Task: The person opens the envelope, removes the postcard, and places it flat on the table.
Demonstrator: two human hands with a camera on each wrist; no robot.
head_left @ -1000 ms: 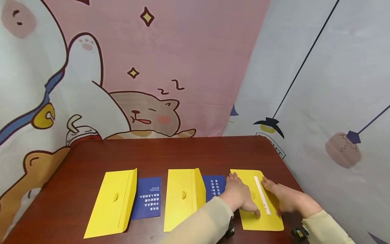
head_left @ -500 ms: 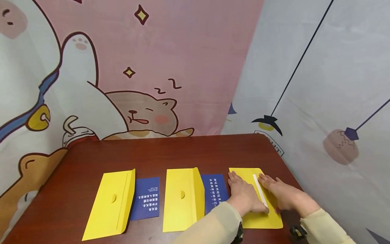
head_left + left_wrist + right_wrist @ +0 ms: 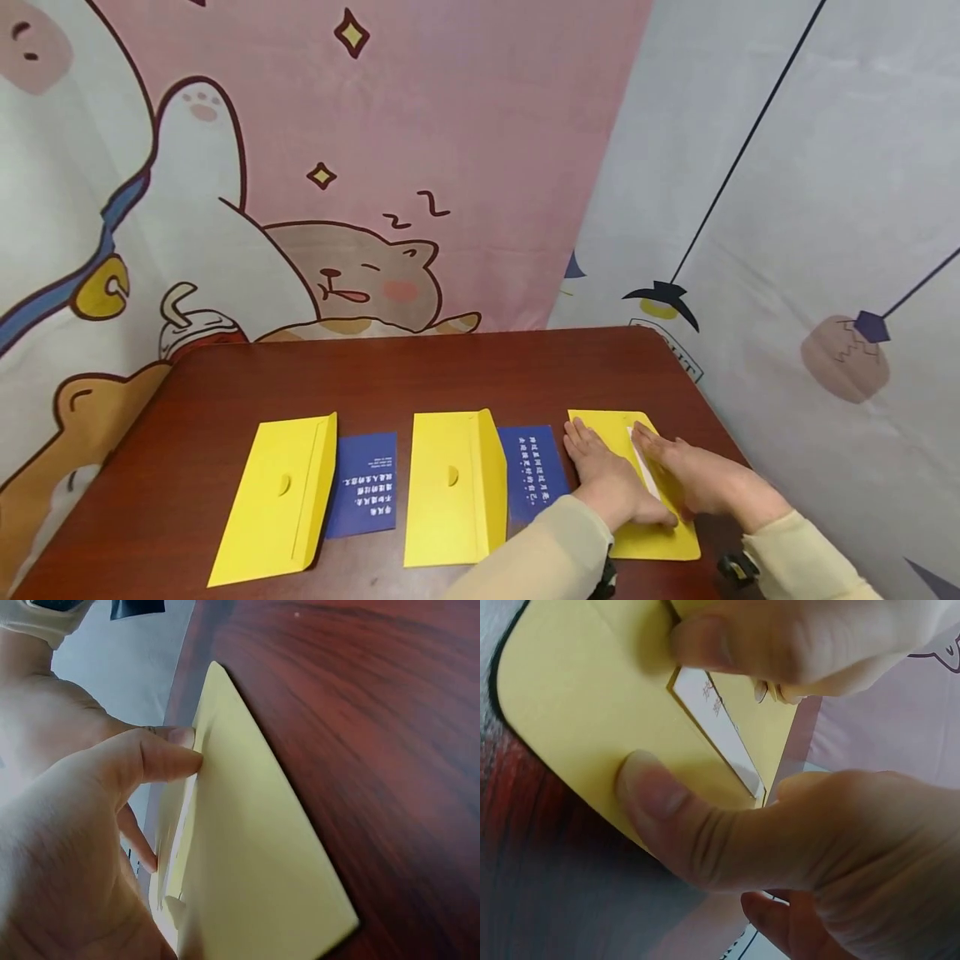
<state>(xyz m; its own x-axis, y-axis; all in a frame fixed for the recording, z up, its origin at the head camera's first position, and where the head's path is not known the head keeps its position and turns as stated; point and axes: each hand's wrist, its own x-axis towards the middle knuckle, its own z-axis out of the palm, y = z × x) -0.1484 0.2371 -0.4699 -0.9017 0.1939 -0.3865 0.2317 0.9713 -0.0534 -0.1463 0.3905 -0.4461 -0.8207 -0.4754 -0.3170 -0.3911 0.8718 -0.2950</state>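
Both hands are on the rightmost yellow envelope [image 3: 663, 546], which lies on the table. My left hand [image 3: 613, 483] rests over its left side with fingers stretched forward. Its thumb touches the envelope beside a narrow white strip [image 3: 645, 471]. From the right, my right hand [image 3: 708, 477] reaches its fingers onto the upper part of that strip. In the right wrist view its thumb [image 3: 660, 799] rests on the yellow paper, and faint reddish marks show on the white. What lies under the palms is hidden.
Two more yellow envelopes [image 3: 277, 496] [image 3: 442, 500] lie to the left with their flaps raised. Blue cards with white writing [image 3: 363, 492] [image 3: 534, 467] lie beside them. The dark red table [image 3: 450, 371] meets a cartoon-printed cloth [image 3: 510, 167] behind.
My left hand has slid right across the envelope, uncovering more of the nearby blue card. My right hand's fingers have shifted slightly left, and less of the white strip shows.
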